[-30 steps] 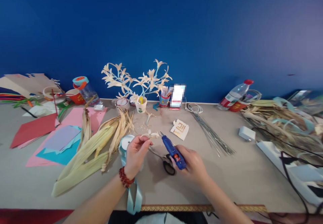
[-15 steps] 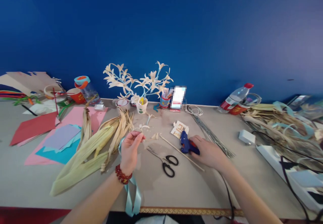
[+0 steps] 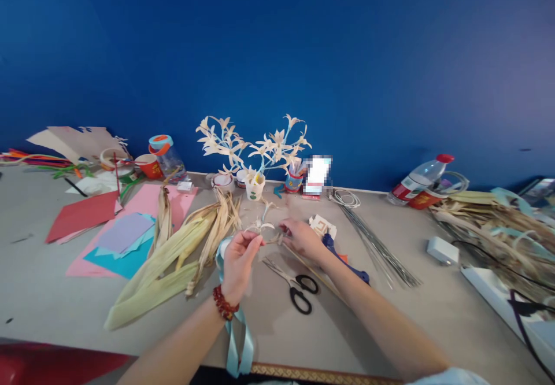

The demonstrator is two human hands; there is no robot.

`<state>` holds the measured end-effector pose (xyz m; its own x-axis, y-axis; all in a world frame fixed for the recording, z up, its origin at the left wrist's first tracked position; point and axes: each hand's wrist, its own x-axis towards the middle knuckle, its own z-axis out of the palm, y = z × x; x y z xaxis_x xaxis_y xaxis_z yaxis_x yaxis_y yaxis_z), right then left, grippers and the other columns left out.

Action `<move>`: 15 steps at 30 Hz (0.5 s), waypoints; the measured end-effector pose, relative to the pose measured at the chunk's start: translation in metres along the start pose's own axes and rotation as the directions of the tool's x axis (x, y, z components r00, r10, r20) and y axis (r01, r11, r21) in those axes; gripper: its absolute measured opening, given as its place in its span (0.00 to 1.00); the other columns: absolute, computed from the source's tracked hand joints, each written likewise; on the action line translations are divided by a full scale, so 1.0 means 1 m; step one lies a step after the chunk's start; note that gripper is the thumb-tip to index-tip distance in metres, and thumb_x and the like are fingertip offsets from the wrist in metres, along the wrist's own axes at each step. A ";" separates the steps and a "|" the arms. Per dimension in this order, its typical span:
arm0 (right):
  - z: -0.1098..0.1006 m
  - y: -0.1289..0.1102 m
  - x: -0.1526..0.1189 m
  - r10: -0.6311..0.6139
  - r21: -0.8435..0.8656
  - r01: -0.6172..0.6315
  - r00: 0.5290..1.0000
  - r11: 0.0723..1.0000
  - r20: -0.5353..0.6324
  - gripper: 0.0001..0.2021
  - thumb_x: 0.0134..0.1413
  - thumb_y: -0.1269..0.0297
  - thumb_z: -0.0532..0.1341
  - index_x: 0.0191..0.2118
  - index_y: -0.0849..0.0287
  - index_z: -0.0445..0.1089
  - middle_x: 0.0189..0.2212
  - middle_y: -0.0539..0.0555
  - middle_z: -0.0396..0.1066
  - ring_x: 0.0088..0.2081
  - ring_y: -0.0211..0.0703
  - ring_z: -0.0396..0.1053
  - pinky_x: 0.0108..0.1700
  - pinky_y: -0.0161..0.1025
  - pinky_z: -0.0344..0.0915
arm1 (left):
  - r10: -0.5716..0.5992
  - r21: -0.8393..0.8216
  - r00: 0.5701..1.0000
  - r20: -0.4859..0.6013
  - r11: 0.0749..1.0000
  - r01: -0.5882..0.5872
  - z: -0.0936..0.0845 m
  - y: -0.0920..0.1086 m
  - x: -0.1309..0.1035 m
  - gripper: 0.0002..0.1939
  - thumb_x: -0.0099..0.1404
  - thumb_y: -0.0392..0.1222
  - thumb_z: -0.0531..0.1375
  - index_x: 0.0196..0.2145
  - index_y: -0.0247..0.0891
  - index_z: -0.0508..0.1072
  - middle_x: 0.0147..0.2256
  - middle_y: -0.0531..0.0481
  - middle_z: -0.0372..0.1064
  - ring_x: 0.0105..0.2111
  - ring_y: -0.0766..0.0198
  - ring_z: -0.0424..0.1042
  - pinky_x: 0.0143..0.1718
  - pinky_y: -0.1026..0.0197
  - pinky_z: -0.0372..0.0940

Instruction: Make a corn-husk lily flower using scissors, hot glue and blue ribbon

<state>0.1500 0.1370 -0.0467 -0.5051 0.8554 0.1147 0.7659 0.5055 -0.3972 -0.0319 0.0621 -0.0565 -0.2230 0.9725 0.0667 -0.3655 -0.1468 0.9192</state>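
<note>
My left hand [image 3: 239, 261] is closed in a pinch on a small husk flower stem [image 3: 259, 222], which has pale petals and a light blue wrapping. Light blue ribbon [image 3: 247, 344] hangs below that wrist, and part of it lies against the palm. My right hand [image 3: 303, 239] reaches down to some small husk pieces [image 3: 273, 239] on the table, its fingertips together; what lies between them is too small to make out. Black-handled scissors [image 3: 299, 292] rest between my forearms. Beyond my right forearm lies a blue glue gun [image 3: 332, 246], partly hidden.
Corn husks [image 3: 151, 281] and coloured paper [image 3: 125, 234] spread on the left. A white cup [image 3: 255, 189] of husk flowers stands at the back. Wires [image 3: 377, 246], a bottle [image 3: 420, 180], a white adapter [image 3: 442, 251] and a power strip [image 3: 489, 287] are on the right.
My right hand has let go of the glue gun, leaving it on the table, and moved left to the small husk pieces. The left hand keeps its pinch. The view has shifted left.
</note>
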 end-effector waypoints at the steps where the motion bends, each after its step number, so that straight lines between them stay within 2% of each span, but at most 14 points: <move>1: 0.001 0.000 0.001 -0.009 0.008 0.009 1.000 1.000 0.002 0.14 0.48 0.77 0.62 0.43 0.62 0.72 0.35 0.56 0.75 0.34 0.44 0.70 0.36 0.36 0.63 | -0.003 -0.001 1.000 0.009 1.000 0.003 0.000 0.001 0.000 0.08 0.57 0.42 0.66 0.30 0.36 0.72 0.27 0.51 0.72 0.29 0.67 0.69 0.35 0.64 0.64; 5: -0.007 -0.003 -0.010 -0.037 0.025 0.037 0.999 0.999 -0.011 0.11 0.53 0.75 0.58 0.41 0.59 0.73 0.37 0.55 0.75 0.39 0.45 0.70 0.40 0.37 0.63 | -0.025 -0.032 0.999 0.039 0.999 0.027 0.002 0.003 -0.003 0.07 0.58 0.41 0.65 0.30 0.36 0.71 0.28 0.52 0.72 0.30 0.69 0.69 0.36 0.65 0.63; 9: -0.012 -0.005 -0.020 -0.002 0.035 0.005 0.996 0.999 -0.088 0.12 0.56 0.73 0.56 0.43 0.57 0.71 0.39 0.57 0.74 0.41 0.46 0.69 0.45 0.40 0.62 | -0.046 -0.064 0.997 0.058 0.997 0.050 0.005 0.002 -0.006 0.07 0.58 0.40 0.65 0.30 0.36 0.71 0.27 0.53 0.72 0.30 0.69 0.70 0.37 0.66 0.63; 12: -0.002 0.000 -0.015 0.022 0.066 -0.016 0.995 0.998 -0.095 0.15 0.52 0.73 0.59 0.46 0.57 0.70 0.38 0.56 0.74 0.38 0.45 0.70 0.41 0.39 0.62 | -0.057 -0.052 0.996 0.063 0.997 0.061 0.006 0.001 -0.008 0.07 0.58 0.40 0.65 0.30 0.36 0.71 0.27 0.53 0.72 0.29 0.69 0.70 0.36 0.66 0.63; 15: 0.013 0.005 -0.006 0.015 0.092 -0.008 0.998 0.996 -0.069 0.16 0.47 0.75 0.61 0.44 0.58 0.71 0.34 0.53 0.74 0.33 0.43 0.70 0.35 0.35 0.62 | -0.058 -0.020 0.997 0.049 0.998 0.059 0.006 0.001 -0.006 0.07 0.58 0.40 0.65 0.29 0.36 0.71 0.27 0.53 0.72 0.29 0.69 0.69 0.36 0.66 0.63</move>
<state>0.1517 0.1327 -0.0613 -0.4651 0.8685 0.1714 0.7301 0.4858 -0.4806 -0.0253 0.0568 -0.0539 -0.1567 0.9871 0.0328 -0.3960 -0.0932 0.9135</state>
